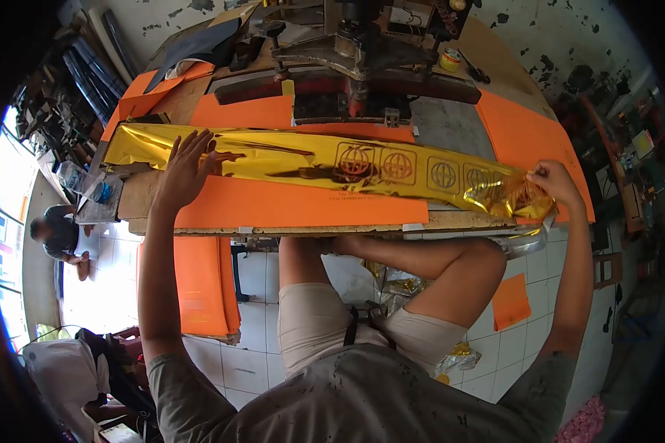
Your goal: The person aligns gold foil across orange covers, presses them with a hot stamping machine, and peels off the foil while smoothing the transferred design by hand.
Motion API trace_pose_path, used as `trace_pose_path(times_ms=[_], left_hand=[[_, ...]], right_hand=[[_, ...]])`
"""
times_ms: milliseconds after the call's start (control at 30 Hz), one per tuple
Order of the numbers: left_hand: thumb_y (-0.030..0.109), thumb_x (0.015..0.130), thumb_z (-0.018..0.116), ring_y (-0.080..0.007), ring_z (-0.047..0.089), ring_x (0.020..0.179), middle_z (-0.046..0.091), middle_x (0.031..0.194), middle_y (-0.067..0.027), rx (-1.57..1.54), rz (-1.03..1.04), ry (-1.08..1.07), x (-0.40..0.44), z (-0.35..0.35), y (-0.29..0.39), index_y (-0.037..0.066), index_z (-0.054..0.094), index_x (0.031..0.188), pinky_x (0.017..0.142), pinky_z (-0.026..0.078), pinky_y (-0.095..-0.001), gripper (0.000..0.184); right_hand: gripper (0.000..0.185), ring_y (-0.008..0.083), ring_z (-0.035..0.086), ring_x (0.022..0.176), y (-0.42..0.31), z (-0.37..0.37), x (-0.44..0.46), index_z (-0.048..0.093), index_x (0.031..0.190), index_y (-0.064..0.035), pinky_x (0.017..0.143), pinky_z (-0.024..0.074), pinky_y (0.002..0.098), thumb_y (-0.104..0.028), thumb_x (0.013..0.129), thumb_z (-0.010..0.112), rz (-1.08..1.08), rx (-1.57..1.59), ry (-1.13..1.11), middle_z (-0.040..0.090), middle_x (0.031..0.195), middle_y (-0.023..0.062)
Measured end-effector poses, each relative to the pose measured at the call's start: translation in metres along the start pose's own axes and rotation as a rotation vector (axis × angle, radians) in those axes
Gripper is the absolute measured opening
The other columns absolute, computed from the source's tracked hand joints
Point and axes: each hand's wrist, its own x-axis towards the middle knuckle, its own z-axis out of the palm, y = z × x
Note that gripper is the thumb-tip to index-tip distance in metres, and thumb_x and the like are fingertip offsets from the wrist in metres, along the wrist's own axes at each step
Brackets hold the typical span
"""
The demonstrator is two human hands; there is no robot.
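A long strip of shiny gold foil (273, 153) stretches across the workbench, with several square globe-shaped marks toward its right part. My left hand (188, 168) lies with fingers spread on the foil's left part. At the crumpled right end, my right hand (558, 181) pinches the foil's edge between closed fingers. Beneath the foil lies an orange sheet (295, 210) with small printed text near its middle. Just behind the foil stands a heavy metal press (355, 55) with a wide dark red base.
More orange sheets (532, 136) lie at the bench's right and back left. A small tin (449, 60) stands behind the press's right side. Stacked orange sheets (199, 288) are below the bench at left. Another person (63, 236) sits far left. Foil scraps (458, 359) litter the floor.
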Motion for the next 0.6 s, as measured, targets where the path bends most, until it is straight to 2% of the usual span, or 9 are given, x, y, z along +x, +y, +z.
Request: trace_pose_path(times_ms=[167, 367, 600], left_hand=[[0.038, 0.111, 0.035, -0.0339, 0.028, 0.157, 0.044, 0.162, -0.0179, -0.098, -0.006, -0.133, 0.027, 0.002, -0.001, -0.001, 0.041, 0.157, 0.131, 0.016, -0.0476, 0.061], [0.036, 0.109, 0.030, -0.0301, 0.016, 0.161, 0.024, 0.173, -0.0148, -0.152, -0.032, -0.176, 0.047, 0.005, 0.004, 0.002, 0.032, 0.163, 0.131, 0.012, -0.0457, 0.064], [0.032, 0.106, 0.031, -0.0311, 0.016, 0.161, 0.025, 0.172, -0.0177, -0.274, -0.072, -0.216, 0.055, 0.012, 0.015, 0.002, 0.030, 0.163, 0.132, 0.011, -0.0433, 0.065]], right_hand=[[0.022, 0.0092, 0.058, 0.062, 0.024, -0.006, 0.092, 0.065, 0.083, -0.0020, 0.058, 0.0458, 0.0292, -0.015, 0.091, 0.081, 0.048, -0.068, 0.067, 0.064, 0.070, 0.0022], [0.021, 0.0097, 0.059, 0.061, 0.040, -0.010, 0.150, 0.066, 0.089, -0.0012, 0.057, 0.0459, 0.0292, -0.016, 0.094, 0.080, 0.052, 0.048, -0.001, 0.066, 0.070, 0.0025], [0.022, 0.0107, 0.058, 0.062, 0.063, -0.013, 0.164, 0.068, 0.090, -0.0009, 0.058, 0.0465, 0.0301, -0.019, 0.094, 0.080, 0.104, 0.054, 0.018, 0.067, 0.074, 0.0029]])
